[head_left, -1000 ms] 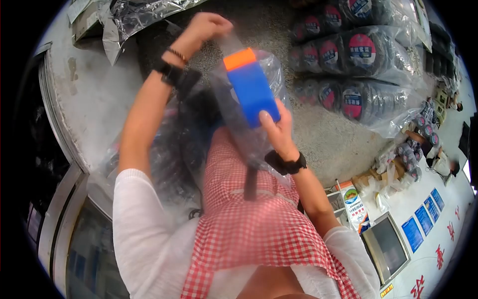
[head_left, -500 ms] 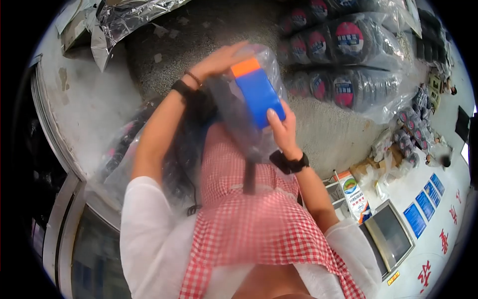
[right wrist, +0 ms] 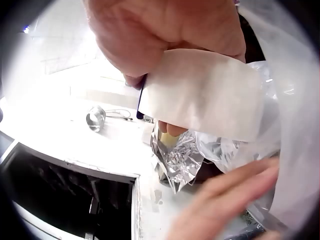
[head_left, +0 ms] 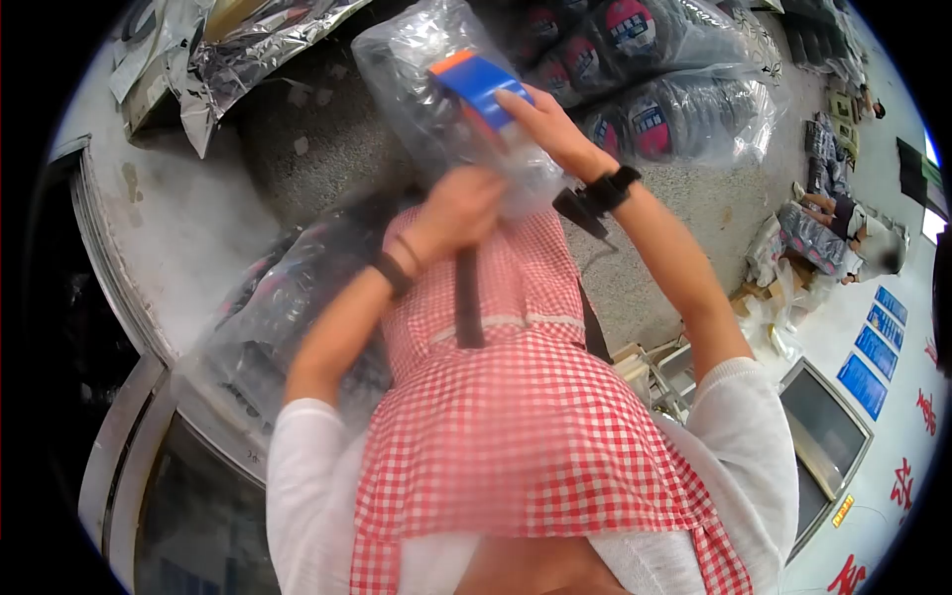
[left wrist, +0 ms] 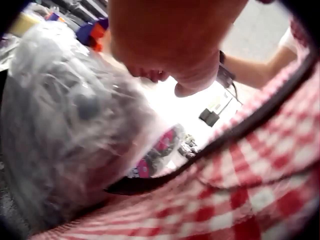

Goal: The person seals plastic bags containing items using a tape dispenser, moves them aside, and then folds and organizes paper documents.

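Note:
In the head view a clear plastic bag with dark contents lies ahead of the apron. My right hand grips a blue and orange block-like object against the bag. The right wrist view shows a whitish, curved surface under the right hand. Blurred, my left hand is beside the bag's near end, nearer the apron than the right hand. Its fingers look fairly straight in the right wrist view, and nothing held shows. The bag fills the left side of the left wrist view.
Bagged stacks of dark round packs lie at the right, with another large bag at the left. Silver foil sheeting hangs at the upper left. A metal-framed glass case stands lower left; another person is far right.
My left hand has moved from the bag's far end back toward the apron. The right hand, still holding the blue and orange object, has moved farther away, and the bag has shifted up and left.

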A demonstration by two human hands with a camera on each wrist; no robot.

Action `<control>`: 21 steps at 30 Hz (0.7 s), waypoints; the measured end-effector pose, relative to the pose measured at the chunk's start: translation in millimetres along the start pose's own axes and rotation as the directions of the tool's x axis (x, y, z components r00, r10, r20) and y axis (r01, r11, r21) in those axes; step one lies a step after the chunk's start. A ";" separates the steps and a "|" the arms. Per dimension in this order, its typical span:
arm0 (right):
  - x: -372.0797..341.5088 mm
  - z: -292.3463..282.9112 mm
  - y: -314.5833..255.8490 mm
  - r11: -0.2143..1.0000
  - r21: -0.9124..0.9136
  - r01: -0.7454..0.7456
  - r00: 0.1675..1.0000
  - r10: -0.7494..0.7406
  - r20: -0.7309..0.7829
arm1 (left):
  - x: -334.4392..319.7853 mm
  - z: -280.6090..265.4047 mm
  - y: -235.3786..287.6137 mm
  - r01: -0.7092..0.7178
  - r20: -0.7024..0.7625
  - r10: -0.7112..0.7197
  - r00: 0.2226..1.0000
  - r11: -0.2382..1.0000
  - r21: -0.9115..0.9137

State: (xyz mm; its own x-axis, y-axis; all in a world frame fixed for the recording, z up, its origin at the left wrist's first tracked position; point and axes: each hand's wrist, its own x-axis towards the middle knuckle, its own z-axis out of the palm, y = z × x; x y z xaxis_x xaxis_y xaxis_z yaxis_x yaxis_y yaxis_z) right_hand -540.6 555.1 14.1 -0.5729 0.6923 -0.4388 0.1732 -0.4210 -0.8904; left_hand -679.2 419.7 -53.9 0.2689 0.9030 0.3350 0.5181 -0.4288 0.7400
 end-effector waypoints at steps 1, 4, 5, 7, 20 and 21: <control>6.7 5.3 -0.2 1.000 -0.019 -0.003 1.000 0.003 0.015 | 0.0 11.0 20.5 0.052 0.005 -0.052 0.999 0.997 -0.051; 11.1 25.2 2.2 0.996 -0.086 0.010 0.999 -0.007 0.034 | -2.4 25.3 54.1 0.183 0.362 -0.040 0.931 0.911 -0.370; 10.0 26.6 5.6 0.993 -0.117 0.004 0.999 0.001 0.039 | -8.0 22.9 60.0 0.161 0.333 -0.015 0.943 0.894 -0.418; 16.1 33.6 5.4 0.984 -0.177 0.013 0.998 -0.002 0.060 | -13.3 0.8 65.5 0.110 0.267 0.029 0.963 0.865 -0.490; 10.1 36.3 1.1 0.975 -0.219 0.050 0.997 -0.035 0.073 | -13.7 17.9 72.5 -0.068 -0.134 0.041 0.990 0.977 -0.201; 4.8 34.5 3.2 0.976 -0.212 0.048 0.996 -0.032 0.080 | -17.5 15.0 77.9 -0.088 -0.164 0.055 0.985 0.976 -0.201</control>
State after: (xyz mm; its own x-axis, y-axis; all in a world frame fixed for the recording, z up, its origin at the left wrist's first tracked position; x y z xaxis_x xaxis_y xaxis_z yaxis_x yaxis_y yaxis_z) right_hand -570.4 536.9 13.4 -0.6405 0.6560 -0.3993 0.3112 -0.2536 -0.9159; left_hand -631.4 370.1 -10.9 0.1604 0.8700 0.4662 0.3187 -0.4927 0.8098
